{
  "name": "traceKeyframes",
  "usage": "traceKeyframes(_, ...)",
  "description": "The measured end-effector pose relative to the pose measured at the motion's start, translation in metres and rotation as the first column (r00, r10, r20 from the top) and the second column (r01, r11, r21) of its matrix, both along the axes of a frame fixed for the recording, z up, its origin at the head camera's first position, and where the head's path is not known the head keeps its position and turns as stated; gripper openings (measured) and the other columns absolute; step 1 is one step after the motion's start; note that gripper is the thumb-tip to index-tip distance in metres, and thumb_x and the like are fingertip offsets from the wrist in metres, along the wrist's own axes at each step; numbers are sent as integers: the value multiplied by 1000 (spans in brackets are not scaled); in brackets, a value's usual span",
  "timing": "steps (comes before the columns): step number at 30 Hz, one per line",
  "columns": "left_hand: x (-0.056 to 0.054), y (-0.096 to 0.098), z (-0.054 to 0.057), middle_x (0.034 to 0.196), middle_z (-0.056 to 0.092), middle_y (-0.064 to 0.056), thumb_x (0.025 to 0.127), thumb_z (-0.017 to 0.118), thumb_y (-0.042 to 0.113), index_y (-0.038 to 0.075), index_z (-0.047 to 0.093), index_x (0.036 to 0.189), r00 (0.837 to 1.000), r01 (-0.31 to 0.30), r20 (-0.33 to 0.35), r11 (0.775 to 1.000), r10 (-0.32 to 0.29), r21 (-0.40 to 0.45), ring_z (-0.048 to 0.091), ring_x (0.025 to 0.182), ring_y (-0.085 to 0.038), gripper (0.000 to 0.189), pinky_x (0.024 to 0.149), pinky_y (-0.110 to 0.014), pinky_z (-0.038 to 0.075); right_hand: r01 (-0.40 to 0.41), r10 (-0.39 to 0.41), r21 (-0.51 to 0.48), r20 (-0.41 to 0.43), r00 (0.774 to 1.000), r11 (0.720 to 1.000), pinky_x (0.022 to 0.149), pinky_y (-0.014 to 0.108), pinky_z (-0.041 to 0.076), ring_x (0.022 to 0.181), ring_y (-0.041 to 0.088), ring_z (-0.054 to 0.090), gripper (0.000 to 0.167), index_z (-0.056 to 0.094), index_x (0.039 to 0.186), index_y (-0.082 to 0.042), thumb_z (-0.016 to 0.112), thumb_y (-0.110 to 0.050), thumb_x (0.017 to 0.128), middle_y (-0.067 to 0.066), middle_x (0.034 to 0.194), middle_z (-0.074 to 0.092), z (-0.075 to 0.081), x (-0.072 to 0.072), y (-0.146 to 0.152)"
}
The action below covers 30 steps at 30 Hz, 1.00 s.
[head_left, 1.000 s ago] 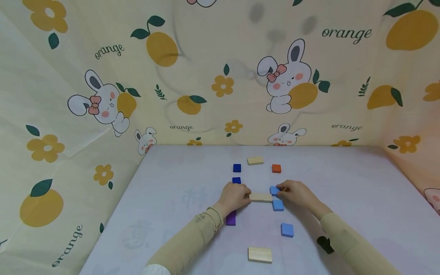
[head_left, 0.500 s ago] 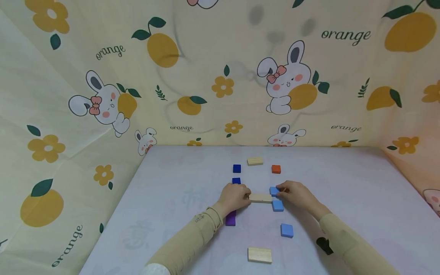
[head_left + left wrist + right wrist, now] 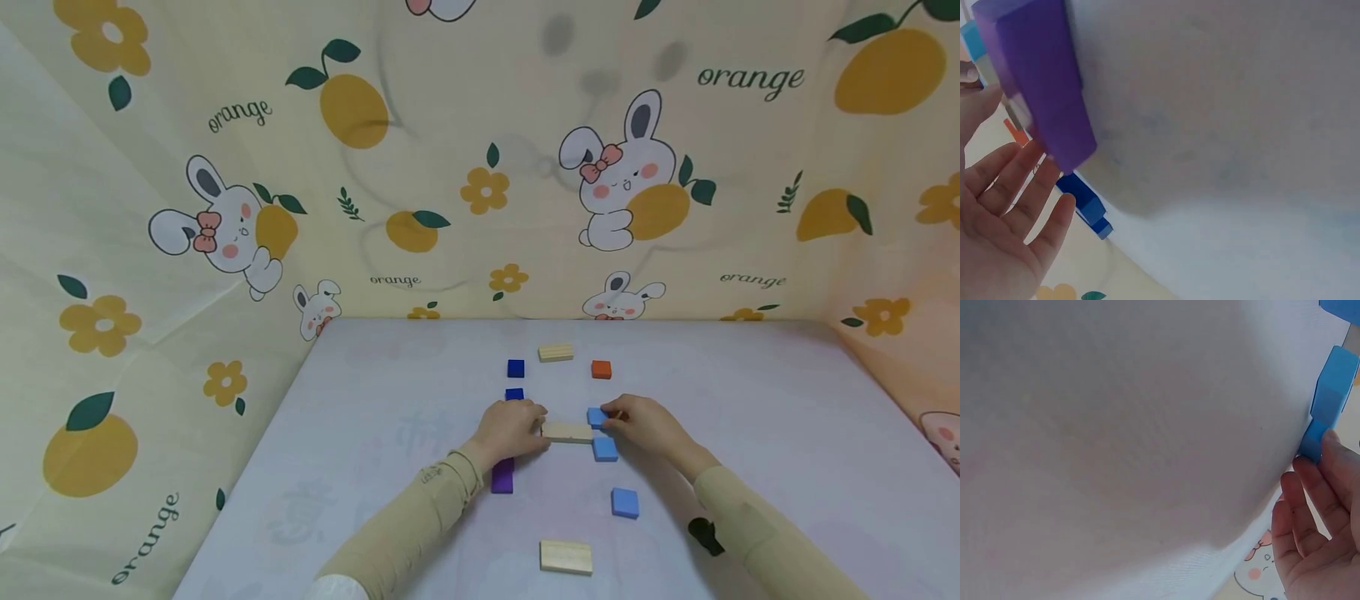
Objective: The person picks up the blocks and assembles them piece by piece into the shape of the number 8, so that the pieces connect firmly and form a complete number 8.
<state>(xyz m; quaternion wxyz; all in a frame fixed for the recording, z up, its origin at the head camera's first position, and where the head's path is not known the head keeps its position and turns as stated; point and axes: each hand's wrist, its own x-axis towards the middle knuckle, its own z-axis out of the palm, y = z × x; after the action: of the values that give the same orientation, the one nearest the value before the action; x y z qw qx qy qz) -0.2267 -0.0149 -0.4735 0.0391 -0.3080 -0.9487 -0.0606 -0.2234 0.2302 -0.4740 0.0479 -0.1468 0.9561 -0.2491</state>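
A rabbit-and-orange patterned cloth [image 3: 450, 92] stands behind the white table [image 3: 765, 417].

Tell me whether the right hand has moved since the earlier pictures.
No: in the head view, the right hand keeps the same place relative to the orange block.

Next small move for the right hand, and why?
Probably let go of the far blue block: the right hand pinches it, and it already sits by the right end of the middle wooden block, with the nearer blue block also at that end.
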Motion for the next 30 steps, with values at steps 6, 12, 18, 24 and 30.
traceKeyframes(6, -4, -6, 3, 103, 70, 4, 79, 68, 43, 17, 67, 111, 999, -8, 41, 1000, 8, -5, 65, 85, -10, 41, 68, -23, 51, 6, -6, 15, -3, 1000, 1000, 74, 36, 52, 80, 14, 59, 29, 67, 109, -1, 66, -16, 85, 6, 93, 69, -1, 0, 0)
traceKeyframes(12, -12, -15, 9, 111, 66, 3, 85, 64, 30, 19, 65, 115, 996, -29, 81, 999, 25, 44, 62, 102, -14, 32, 84, -30, 51, 6, -6, 18, -12, 1000, 1000, 74, 36, 53, 80, 14, 59, 29, 67, 109, -1, 66, -16, 85, 6, 93, 69, -2, 0, 0)
traceKeyframes(18, -19, -23, 8, 115, 64, -2, 85, 64, 27, 16, 63, 119, 992, -102, 83, 986, 91, 134, 57, 110, -20, 35, 93, -37, 47, -10, 11, 11, -17, 1000, 1000, 74, 36, 53, 81, 15, 61, 29, 67, 109, -1, 67, -16, 84, 7, 94, 69, -1, 0, 0)
traceKeyframes(24, -26, -29, -2, 112, 62, -4, 84, 67, 29, 13, 63, 117, 989, -146, 36, 979, 143, 140, 57, 104, -21, 37, 86, -37, 49, -11, 11, 14, -14, 1000, 1000, 72, 34, 53, 79, 14, 59, 29, 67, 109, -1, 67, -16, 84, 7, 94, 69, -1, 0, -2)
traceKeyframes(30, -31, -34, -6, 109, 64, -4, 82, 67, 27, 11, 65, 113, 985, -171, 18, 975, 170, 141, 59, 99, -21, 35, 80, -37, 50, -4, 5, 23, -7, 1000, 1000, 73, 35, 53, 79, 13, 59, 29, 67, 109, -1, 67, -16, 84, 7, 95, 69, 0, 0, -1)
